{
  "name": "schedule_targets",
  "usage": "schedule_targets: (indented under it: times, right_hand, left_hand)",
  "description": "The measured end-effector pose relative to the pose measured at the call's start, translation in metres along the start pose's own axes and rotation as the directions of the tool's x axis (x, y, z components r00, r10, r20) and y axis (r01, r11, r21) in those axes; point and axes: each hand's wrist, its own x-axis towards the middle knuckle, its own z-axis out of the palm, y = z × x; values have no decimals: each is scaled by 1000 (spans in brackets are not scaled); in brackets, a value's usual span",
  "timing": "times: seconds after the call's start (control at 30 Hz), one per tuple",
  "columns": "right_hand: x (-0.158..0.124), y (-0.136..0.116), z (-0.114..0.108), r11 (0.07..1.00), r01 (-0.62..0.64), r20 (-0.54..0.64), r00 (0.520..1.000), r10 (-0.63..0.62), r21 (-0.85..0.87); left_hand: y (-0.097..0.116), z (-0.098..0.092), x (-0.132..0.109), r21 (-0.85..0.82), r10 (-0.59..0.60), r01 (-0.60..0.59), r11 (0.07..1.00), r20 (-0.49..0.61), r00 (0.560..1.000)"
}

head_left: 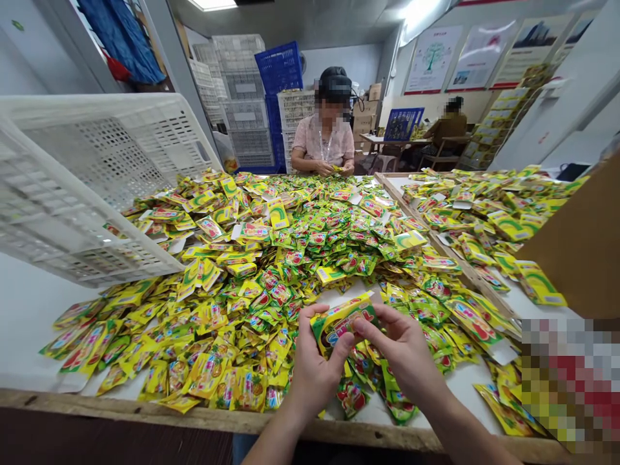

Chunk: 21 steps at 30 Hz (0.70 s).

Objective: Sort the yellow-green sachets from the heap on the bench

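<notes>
Between my two hands is a small yellow and green candy box (345,323) with colourful lettering, held above the front of the table. My left hand (317,355) grips its left end, with the thumb on the front face. On the right end, my right hand (400,336) pinches the box with thumb and fingers near a white flap. Below and around both hands lie many small yellow and green candy packets (252,387). Flat and part-open yellow boxes (278,213) are strewn among the packets farther back.
A white plastic crate (97,187) lies tipped at the left on the table (29,349). A wooden divider (450,255) runs along the right, with more boxes beyond. Brown cardboard (581,245) juts in at the right. One person (323,139) sits opposite; another (448,129) sits farther back.
</notes>
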Motion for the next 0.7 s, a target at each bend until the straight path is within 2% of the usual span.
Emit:
schedule_targets:
  times: [0.07,0.17,0.23,0.27,0.33,0.4,0.43,0.5,0.53,0.57,0.6,0.63,0.67,0.7]
  right_hand:
    - [0,0,0,1000,-3,-14,1000,3,2]
    - [1,2,0,997,-71,152,986,67,21]
    - [1,6,1,996,-87,199,977,78,36]
    - [0,9,2,997,-70,171,983,62,41]
    - [-4,17,3,998,30,0,1000,-30,55]
    - [-7,25,1,990,132,-183,975,-122,45]
    - [-7,28,-2,991,130,-187,975,-121,34]
    - [-1,31,-15,1000,-8,-1,1000,8,-9]
    - [7,29,-26,994,-98,110,989,104,-54]
    - [18,24,-40,981,-165,172,968,181,-104]
    - [32,15,-56,972,-192,146,967,211,-135]
    - [49,3,-75,973,-171,47,983,180,-154]
    - [66,-11,-94,981,-106,-142,986,83,-163]
    - [83,-26,-113,987,-4,-361,931,-54,-160]
  left_hand:
    - [0,2,-1,-1,5,-5,1000,-50,999]
    - [0,3,-2,34,24,-22,999,-44,999]
    - [-1,2,-2,84,55,-52,995,-37,998]
    - [-2,2,-3,101,66,-60,993,-56,996]
    - [-5,2,-5,104,57,-43,994,-128,990]
    - [-9,0,-8,84,18,-5,996,-162,987]
    - [-10,-1,-9,90,-1,13,996,-132,991]
    - [-12,-5,-11,122,-21,22,992,-9,1000]
    - [-13,-9,-12,136,-19,13,991,41,999]
    - [-15,-13,-12,144,-8,-1,990,57,998]
    - [-16,-17,-11,145,14,-19,989,33,999]
    - [-18,-21,-10,141,45,-41,989,-25,999]
    - [-20,-26,-9,143,84,-69,987,-101,991]
    - [-22,-30,-8,152,124,-97,984,-175,977]
